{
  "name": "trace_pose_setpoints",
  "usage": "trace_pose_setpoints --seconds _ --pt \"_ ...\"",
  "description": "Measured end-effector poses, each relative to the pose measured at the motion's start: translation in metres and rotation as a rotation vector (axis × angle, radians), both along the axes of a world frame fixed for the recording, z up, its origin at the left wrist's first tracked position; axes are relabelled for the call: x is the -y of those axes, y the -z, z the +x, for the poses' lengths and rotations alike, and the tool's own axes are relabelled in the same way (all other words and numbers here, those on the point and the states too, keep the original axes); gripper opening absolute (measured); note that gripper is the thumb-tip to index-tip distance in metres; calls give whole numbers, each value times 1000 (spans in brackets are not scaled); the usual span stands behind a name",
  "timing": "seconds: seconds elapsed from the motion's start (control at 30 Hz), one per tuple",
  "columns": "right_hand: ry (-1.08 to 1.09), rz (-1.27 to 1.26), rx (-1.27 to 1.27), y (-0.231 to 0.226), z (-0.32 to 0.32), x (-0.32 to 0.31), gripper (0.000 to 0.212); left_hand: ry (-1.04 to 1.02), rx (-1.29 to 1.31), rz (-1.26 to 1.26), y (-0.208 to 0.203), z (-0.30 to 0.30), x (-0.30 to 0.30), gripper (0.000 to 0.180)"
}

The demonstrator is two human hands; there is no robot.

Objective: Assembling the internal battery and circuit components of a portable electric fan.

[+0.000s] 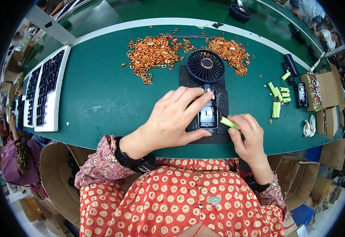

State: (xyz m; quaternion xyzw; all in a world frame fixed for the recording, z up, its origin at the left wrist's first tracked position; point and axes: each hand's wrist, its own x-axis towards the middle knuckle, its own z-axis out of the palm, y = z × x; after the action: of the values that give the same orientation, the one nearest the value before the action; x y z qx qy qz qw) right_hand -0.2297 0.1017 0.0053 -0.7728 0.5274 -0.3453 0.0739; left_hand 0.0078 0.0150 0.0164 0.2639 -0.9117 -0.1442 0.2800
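Note:
A black handheld fan (205, 65) lies on a dark mat (221, 138) in front of me, its round grille pointing away. The handle housing (208, 119) is uncovered and shows its hollow inside. My left hand (172, 114) rests over the housing's left side, fingertips pressed on its upper part near the neck, thumb stretched toward the lower end. What those fingers pin there is hidden. Just right of the housing, my right hand (248, 136) pinches a light green battery cell (229, 123) between thumb and fingers. A thin red wire runs close to the cell and housing.
Two heaps of orange-copper ring-like pieces (152, 55) lie beyond the fan. More green battery cells (277, 106) with wires and a black housing (302, 94) sit right, near an open carton (330, 87). White trays (52, 91) of black parts stand left. Another fan (240, 12) lies farther back.

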Motion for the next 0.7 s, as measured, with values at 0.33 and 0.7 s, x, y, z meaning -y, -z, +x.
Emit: trace_pose_setpoints --seconds 0.33,0.7 --pt "9 871 742 -42 7 7 38 -178 49 -58 -8 -25 -11 77" --pt "-107 1037 1091 -29 24 6 43 -217 -47 -109 -2 -26 -5 52"
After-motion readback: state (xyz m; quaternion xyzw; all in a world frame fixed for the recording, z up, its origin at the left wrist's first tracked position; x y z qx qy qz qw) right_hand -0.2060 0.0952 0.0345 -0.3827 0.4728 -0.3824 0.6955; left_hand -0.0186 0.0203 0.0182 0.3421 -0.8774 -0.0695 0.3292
